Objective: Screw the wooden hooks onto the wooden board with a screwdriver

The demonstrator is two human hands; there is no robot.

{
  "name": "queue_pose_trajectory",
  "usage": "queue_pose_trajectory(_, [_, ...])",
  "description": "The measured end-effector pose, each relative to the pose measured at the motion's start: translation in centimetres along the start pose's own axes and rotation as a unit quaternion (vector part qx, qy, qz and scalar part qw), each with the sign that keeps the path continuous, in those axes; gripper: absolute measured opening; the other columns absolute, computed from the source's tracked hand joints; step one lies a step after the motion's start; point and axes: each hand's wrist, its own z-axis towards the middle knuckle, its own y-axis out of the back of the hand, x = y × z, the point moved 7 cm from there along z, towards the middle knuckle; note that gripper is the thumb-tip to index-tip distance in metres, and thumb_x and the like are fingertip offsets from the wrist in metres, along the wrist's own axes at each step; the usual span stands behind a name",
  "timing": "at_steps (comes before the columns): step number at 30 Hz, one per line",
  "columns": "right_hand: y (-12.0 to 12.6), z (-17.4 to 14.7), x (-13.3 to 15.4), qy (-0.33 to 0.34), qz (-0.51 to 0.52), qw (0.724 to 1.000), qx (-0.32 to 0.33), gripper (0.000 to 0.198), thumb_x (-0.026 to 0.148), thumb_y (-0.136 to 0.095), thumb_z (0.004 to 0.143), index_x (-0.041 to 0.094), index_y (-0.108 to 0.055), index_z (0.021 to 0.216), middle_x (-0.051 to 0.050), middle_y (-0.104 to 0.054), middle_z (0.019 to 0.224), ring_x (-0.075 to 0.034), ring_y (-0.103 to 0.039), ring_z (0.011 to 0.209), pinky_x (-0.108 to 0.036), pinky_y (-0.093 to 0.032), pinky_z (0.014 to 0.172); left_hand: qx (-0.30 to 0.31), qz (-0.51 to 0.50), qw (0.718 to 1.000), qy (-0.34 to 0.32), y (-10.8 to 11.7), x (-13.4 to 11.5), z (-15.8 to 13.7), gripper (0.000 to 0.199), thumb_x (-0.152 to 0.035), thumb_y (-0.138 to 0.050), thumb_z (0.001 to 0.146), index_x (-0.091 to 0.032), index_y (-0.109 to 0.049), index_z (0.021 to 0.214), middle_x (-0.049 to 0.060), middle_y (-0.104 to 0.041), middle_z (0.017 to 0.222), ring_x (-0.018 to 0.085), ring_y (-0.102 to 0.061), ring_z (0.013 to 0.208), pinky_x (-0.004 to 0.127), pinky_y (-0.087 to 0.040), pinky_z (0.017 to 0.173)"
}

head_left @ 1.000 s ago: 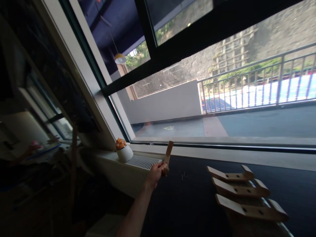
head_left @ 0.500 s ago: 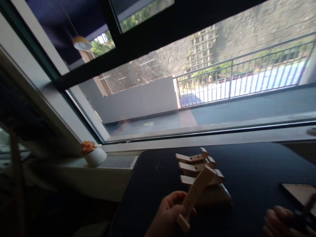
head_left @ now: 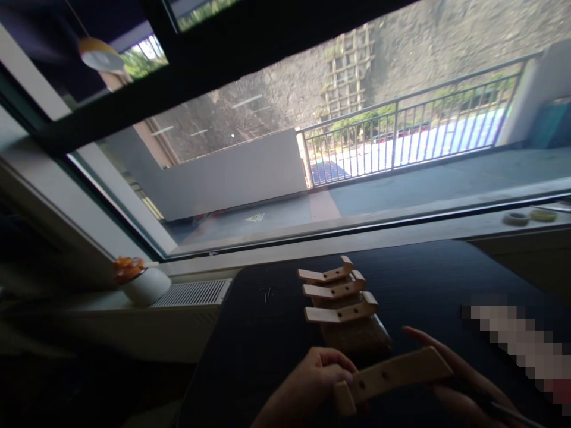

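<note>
Hook point(head_left: 404, 373), lower right; left hand point(head_left: 317, 378) grips near its curled end, we judge for steadiness; right hand point(head_left: 475, 380), grip unclear.

At the bottom of the frame, the held hook point(head_left: 404, 370) looks like smooth, matt wood, as do the three hooks point(head_left: 340, 290) near the centre. The table point(head_left: 432, 285) looks matt. At left, the pot point(head_left: 149, 286) appears smooth; upper right, the railing point(head_left: 395, 135) looks metal, the cliff point(head_left: 428, 41) rough stone.
</note>
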Motion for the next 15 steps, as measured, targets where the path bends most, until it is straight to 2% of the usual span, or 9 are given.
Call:
queue_pose_trajectory(3, [-0.7, 0.7, 1.8, 0.011, -0.014, 1.0, -0.02, 0.042, 0.057, -0.063, 0.072, 0.033, -0.075, 0.104, -0.002, -0.072, 0.113, -0.034, -0.064, 0.107, -0.034, -0.059, 0.08, 0.03, 0.005, 0.999, -0.026, 0.0, 0.0, 0.5, 0.038, -0.039, -0.061, 0.071, -0.011, -0.064, 0.097, 0.007, -0.069, 0.069, 0.016, -0.06, 0.056, 0.023, -0.043, 0.052])
queue_pose_trajectory(5, [-0.8, 1.4, 2.4, 0.015, -0.035, 0.999, -0.038, 0.037, 0.055, -0.062, 0.074, 0.028, -0.075, 0.096, -0.003, -0.076, 0.097, -0.029, -0.069, 0.095, -0.028, -0.059, 0.074, 0.017, -0.004, 0.997, -0.079, 0.5, -0.6, 0.7, 0.053, -0.058, -0.051, 0.081, -0.01, -0.062, 0.101, 0.007, -0.068, 0.07, 0.015, -0.057, 0.052, 0.025, -0.043, 0.049])
queue_pose_trajectory(7, [-1.0, 2.4, 2.8, 0.021, -0.047, 0.998, -0.042, 0.037, 0.055, -0.061, 0.075, 0.025, -0.073, 0.093, -0.004, -0.076, 0.087, -0.026, -0.071, 0.084, -0.024, -0.058, 0.067, -0.02, 0.008, 0.989, -0.149, 1.3, -1.4, 0.5, 0.062, -0.066, -0.043, 0.085, -0.01, -0.061, 0.104, 0.006, -0.066, 0.073, 0.015, -0.058, 0.056, 0.025, -0.045, 0.053])
queue_pose_trajectory(10, [-1.3, 4.0, 2.9, 0.022, -0.053, 0.998, -0.029, 0.036, 0.053, -0.058, 0.077, 0.023, -0.071, 0.093, -0.004, -0.075, 0.085, -0.025, -0.07, 0.082, -0.024, -0.056, 0.063, -0.075, 0.084, 0.966, -0.232, 2.0, -2.6, -0.1, 0.047, -0.054, -0.058, 0.085, -0.014, -0.062, 0.109, 0.008, -0.07, 0.093, 0.019, -0.065, 0.08, 0.026, -0.05, 0.07])
queue_pose_trajectory(12, [-1.7, 4.7, 2.9, 0.023, -0.054, 0.998, -0.014, 0.036, 0.052, -0.057, 0.079, 0.022, -0.07, 0.093, -0.004, -0.075, 0.085, -0.025, -0.069, 0.082, -0.025, -0.056, 0.064, -0.12, 0.15, 0.947, -0.256, 2.2, -3.0, -0.3, 0.036, -0.042, -0.064, 0.084, -0.016, -0.064, 0.109, 0.008, -0.071, 0.103, 0.022, -0.065, 0.094, 0.028, -0.05, 0.082])
queue_pose_trajectory(15, [-2.5, 5.4, 2.6, 0.015, -0.054, 0.998, 0.015, 0.037, 0.052, -0.052, 0.083, 0.02, -0.068, 0.094, -0.004, -0.073, 0.078, -0.022, -0.067, 0.072, -0.026, -0.054, 0.06, -0.186, 0.231, 0.917, -0.267, 2.5, -3.1, -0.3, 0.029, -0.034, -0.061, 0.085, -0.017, -0.067, 0.108, 0.009, -0.071, 0.107, 0.025, -0.065, 0.1, 0.032, -0.049, 0.09])
